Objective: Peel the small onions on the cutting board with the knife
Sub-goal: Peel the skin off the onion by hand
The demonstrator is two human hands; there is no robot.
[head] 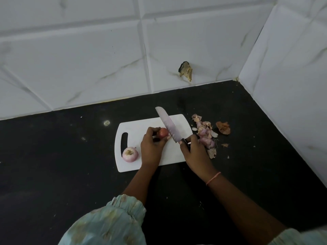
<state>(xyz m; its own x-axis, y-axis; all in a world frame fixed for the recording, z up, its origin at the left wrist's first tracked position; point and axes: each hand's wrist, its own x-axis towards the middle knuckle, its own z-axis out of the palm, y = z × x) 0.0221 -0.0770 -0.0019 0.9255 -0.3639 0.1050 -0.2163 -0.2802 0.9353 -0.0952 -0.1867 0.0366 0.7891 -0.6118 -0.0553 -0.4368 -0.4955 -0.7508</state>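
Currently small unpeeled onion [163, 132] pinched by left hand [152, 147]; knife [169, 126] handle gripped by right hand [193, 150]; onion judged light, round, slippery-skinned, best steadied at its sides

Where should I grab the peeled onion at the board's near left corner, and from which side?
Take the peeled onion by its rounded pale flanks, coming from above and from the left. Its cut end with the hollow faces up, so the sides give the only even hold. The left hand holding the unpeeled onion lies just to its right, so that side is probably too crowded.
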